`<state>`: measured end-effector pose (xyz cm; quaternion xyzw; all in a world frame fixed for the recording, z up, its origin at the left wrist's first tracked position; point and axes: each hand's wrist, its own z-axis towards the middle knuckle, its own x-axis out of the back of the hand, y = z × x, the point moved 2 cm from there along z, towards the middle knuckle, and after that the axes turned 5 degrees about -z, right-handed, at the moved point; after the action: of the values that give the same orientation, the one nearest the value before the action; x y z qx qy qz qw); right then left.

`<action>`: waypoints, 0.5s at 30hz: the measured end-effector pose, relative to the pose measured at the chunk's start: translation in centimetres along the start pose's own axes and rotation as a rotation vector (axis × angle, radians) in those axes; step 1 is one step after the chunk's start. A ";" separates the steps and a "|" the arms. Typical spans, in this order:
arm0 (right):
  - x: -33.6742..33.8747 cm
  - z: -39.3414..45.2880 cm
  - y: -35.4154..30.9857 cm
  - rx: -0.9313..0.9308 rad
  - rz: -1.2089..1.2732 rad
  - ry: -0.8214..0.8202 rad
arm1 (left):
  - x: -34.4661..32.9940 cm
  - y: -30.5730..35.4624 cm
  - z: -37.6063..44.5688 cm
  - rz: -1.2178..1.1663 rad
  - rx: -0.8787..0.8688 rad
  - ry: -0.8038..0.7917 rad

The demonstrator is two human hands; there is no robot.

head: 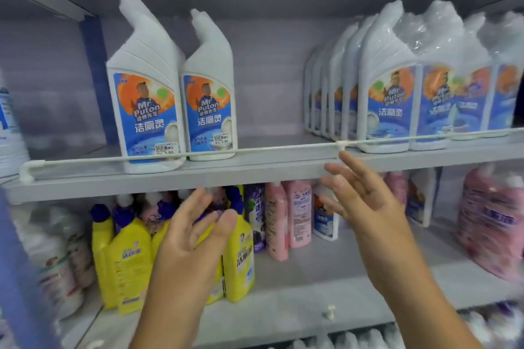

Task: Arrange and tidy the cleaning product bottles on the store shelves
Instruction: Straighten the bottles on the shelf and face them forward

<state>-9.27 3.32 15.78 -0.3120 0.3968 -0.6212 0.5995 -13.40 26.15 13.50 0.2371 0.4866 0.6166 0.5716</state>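
Both the left hand [195, 224] and right hand [360, 192] hang released at frame centre, grasping nothing, seemingly poised toward the two white bottles [173, 99] stranded upper left, apart from the row [388, 87].

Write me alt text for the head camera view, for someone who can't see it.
Two empty, open hands, left hand and right hand, reach toward store shelves of cleaning products. Two white toilet-cleaner bottles stand on the upper shelf, apart from a packed row of the same bottles at right. Below stand yellow bottles and pink bottles.
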 end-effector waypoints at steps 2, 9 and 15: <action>2.6 -1.0 2.5 -0.081 -0.049 0.025 | -2.4 -3.9 -0.9 0.042 0.111 -0.038; 13.8 -2.4 8.1 -0.326 -0.254 0.056 | -10.6 -13.6 -2.4 0.204 0.280 -0.100; 21.8 -2.7 10.7 -0.423 -0.293 0.093 | -16.8 -17.5 -4.1 0.237 0.292 -0.130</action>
<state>-8.17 -17.68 3.31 -0.4558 0.4954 -0.6182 0.4057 -4.61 6.85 0.99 0.4123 0.5015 0.5861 0.4848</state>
